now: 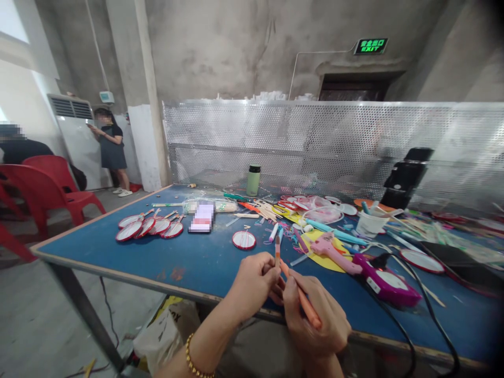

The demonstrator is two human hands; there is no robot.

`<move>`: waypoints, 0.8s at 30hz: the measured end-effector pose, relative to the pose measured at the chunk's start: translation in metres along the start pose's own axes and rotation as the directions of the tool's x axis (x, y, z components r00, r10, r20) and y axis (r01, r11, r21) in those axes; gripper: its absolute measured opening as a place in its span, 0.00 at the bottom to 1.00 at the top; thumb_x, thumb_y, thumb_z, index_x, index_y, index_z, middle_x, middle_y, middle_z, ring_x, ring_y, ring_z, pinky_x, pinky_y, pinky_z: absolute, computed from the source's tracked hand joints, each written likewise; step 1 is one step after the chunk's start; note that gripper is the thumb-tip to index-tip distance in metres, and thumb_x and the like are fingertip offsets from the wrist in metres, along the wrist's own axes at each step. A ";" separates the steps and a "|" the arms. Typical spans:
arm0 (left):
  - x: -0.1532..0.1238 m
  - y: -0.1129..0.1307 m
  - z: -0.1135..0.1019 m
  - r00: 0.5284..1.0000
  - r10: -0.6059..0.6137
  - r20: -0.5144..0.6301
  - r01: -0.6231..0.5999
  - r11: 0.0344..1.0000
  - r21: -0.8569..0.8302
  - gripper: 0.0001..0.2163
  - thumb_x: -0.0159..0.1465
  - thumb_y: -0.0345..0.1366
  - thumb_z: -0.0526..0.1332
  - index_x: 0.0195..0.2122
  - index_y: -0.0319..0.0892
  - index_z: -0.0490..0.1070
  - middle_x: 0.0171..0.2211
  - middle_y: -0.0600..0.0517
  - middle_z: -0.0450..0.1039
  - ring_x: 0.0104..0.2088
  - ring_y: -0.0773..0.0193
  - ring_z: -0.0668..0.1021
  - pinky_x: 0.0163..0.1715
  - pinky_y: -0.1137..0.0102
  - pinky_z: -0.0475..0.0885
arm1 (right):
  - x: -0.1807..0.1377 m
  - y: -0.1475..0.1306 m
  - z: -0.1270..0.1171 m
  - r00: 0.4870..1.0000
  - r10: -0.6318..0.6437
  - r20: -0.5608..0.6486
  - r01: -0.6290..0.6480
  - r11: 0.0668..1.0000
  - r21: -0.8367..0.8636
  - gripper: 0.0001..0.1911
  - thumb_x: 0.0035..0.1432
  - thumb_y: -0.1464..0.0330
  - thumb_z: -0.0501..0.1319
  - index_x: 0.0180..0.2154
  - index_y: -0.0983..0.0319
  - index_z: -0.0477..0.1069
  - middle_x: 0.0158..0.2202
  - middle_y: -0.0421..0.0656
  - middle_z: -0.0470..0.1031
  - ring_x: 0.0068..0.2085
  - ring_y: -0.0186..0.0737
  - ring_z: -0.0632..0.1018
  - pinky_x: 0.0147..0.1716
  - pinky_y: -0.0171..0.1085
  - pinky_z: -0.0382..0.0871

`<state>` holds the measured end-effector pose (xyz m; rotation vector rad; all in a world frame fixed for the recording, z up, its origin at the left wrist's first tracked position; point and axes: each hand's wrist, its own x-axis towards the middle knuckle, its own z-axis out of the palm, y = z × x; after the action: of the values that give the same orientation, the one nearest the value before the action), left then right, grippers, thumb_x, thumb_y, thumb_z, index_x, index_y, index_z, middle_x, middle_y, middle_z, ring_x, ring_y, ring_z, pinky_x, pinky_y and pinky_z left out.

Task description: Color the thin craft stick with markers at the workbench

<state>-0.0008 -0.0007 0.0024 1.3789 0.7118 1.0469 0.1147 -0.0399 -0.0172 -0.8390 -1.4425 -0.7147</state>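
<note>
Over the near edge of the table, my left hand pinches a small flat wooden stick upright; orange colour shows on part of it. My right hand is closed around an orange marker pen. The pen's front end meets the stick near my left fingertips, and the exact contact is hidden by the fingers. Just beyond my hands lies a round white disc with a red rim. Pink and white marker pens lie to its right.
Several red-rimmed discs on sticks overlap at left, beside a phone. A green tumbler stands behind. At right are a pink and purple corded tool, its black cables, a white cup and craft clutter.
</note>
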 end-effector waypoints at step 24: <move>-0.002 0.004 0.001 1.000 0.012 -0.004 -0.012 1.000 0.024 0.09 0.57 0.41 0.62 0.27 0.40 0.66 0.19 0.57 0.68 0.18 0.68 0.71 0.21 0.73 0.67 | 0.001 0.001 0.001 1.000 -0.014 0.016 0.014 1.000 0.015 0.09 0.56 0.81 0.64 0.38 0.63 0.73 0.27 0.39 0.77 0.27 0.32 0.78 0.31 0.32 0.72</move>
<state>-0.0012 -0.0038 0.0064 1.4034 0.7221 1.0545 0.1149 -0.0390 -0.0161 -0.8254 -1.4679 -0.7086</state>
